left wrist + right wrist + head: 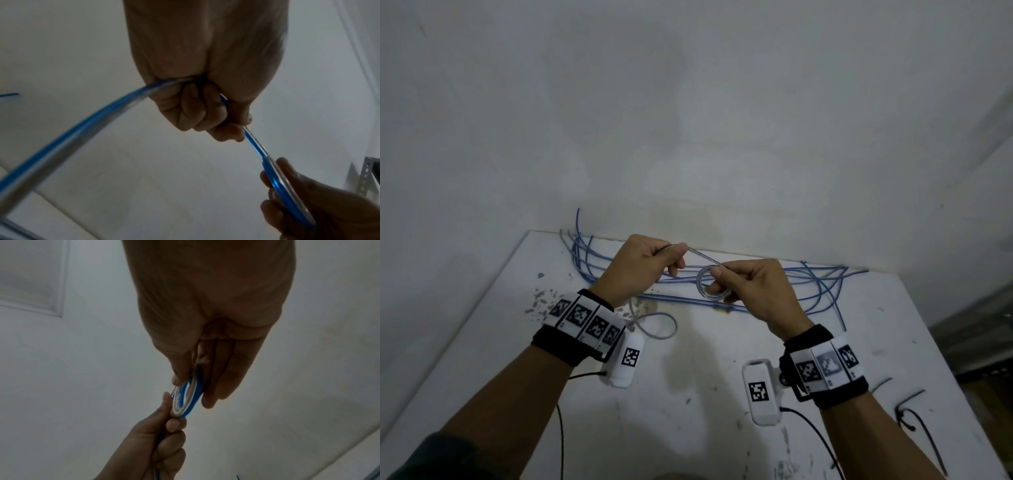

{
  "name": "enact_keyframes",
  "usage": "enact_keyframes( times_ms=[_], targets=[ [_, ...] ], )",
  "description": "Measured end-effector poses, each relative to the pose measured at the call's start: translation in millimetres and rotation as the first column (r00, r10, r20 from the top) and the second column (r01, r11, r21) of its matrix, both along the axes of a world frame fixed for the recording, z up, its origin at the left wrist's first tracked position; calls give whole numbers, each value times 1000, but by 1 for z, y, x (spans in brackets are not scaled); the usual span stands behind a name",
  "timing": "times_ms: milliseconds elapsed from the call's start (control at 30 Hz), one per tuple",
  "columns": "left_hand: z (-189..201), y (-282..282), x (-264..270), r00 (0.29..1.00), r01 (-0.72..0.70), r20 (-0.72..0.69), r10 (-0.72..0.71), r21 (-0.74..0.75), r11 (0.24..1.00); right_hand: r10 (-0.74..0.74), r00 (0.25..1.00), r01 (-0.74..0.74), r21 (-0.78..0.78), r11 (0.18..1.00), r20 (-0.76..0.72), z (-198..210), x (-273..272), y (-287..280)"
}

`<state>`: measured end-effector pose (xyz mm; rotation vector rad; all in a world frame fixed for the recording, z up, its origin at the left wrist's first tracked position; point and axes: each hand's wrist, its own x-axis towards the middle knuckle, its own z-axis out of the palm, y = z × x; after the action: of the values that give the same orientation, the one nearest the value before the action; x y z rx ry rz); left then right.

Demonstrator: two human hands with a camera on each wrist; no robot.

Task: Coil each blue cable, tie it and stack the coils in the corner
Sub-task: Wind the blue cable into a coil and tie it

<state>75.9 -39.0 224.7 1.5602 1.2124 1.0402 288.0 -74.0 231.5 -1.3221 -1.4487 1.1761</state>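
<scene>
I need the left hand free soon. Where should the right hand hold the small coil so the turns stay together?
Pinch across the coil's rim where the turns lie stacked, thumb on one flat face and fingers on the other, coming in from the right side as the right hand does now. The free cable leaves toward the left hand, so a grip on the opposite rim should stay clear of it.

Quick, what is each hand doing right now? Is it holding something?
Left hand: fingers curled, gripping the straight run of the blue cable.
Right hand: thumb and fingers pinching the small coil of that cable.
</scene>
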Motion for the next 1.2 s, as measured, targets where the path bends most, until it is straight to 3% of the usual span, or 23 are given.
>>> enact_keyframes(
  times_ms=[133,267,433,600,800,967,1100,1200],
  targets=[
    [-7,1,-1,998,-18,56,20,-32,999,-93,994,96,66,993,-48,-3,-4,-3],
    [-13,-7,3,980,67,189,-54,-62,996,-182,975,196,106,975,-128,-3,-8,-5],
    [-23,-31,44,920,19,391,-9,-22,1000,-330,889,363,50,930,-318,3,-25,-1],
    [-20,-33,75,895,-310,348,278,38,950,-466,742,494,-76,866,-482,0,-49,0],
    [-16,-36,83,910,-342,318,265,217,914,-528,572,522,-218,824,-627,-7,-56,1],
    [-19,-35,81,945,-282,233,228,238,929,-527,494,483,-286,828,-692,-7,-56,1],
    [-20,-26,76,930,-311,230,286,77,947,-478,551,437,-252,864,-684,-9,-56,1],
    [-9,-13,55,940,-128,308,150,-92,988,-356,726,315,-177,933,-588,-13,-42,-1]
  ],
)
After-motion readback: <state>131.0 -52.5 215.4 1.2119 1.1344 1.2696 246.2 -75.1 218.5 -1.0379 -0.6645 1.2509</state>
